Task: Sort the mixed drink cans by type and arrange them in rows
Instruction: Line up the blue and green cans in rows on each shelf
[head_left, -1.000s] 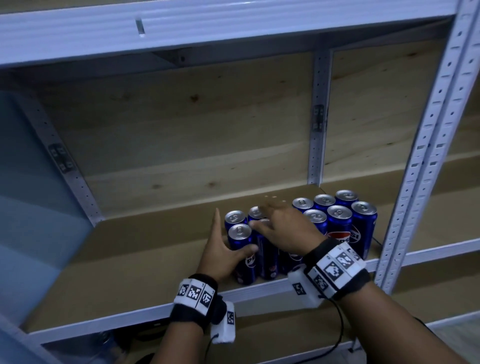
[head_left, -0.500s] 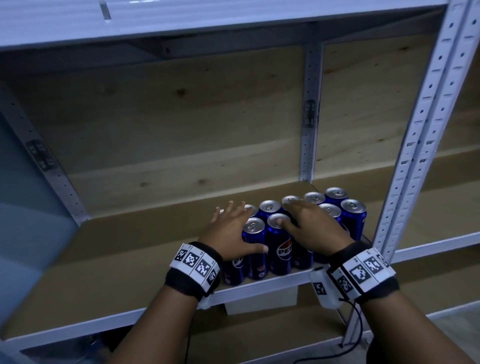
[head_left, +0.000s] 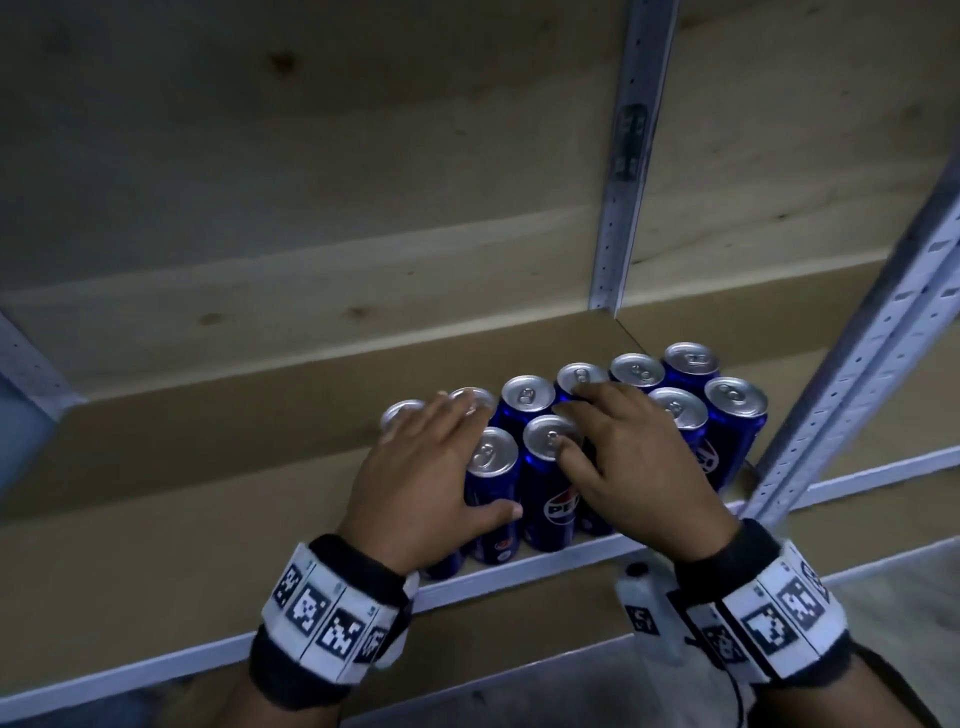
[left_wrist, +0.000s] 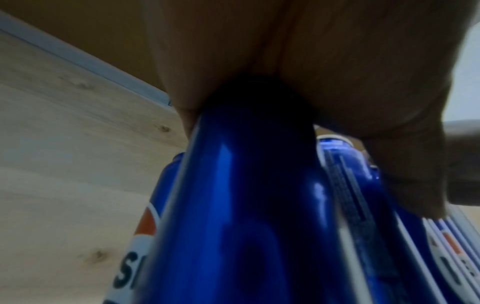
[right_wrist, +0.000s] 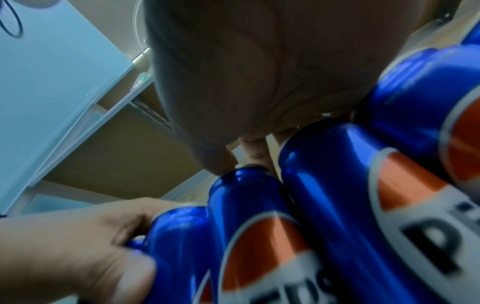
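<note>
Blue Pepsi cans (head_left: 549, 499) upright in two rows, right front of wooden shelf (head_left: 182, 519). Left hand (head_left: 421, 478): fingers straight over left-end tops, thumb against front can. Right hand (head_left: 634, 467): fingers spread on tops, gripping nothing.

We get a dim, bluish head view: the wooden back panel (head_left: 311, 156) darkens toward the top, the can tops (head_left: 526, 396) catch pale glare, and the metal upright (head_left: 862, 364) at the right is smeared and bowed by the wide lens. In the left wrist view the blue can (left_wrist: 233, 205) is soft, with white glare streaks and near-black shade where it meets the left hand (left_wrist: 311, 51). We find the right wrist view brighter, but the Pepsi cans (right_wrist: 337, 185) and the right hand (right_wrist: 259, 61) are blurred close up.
</note>
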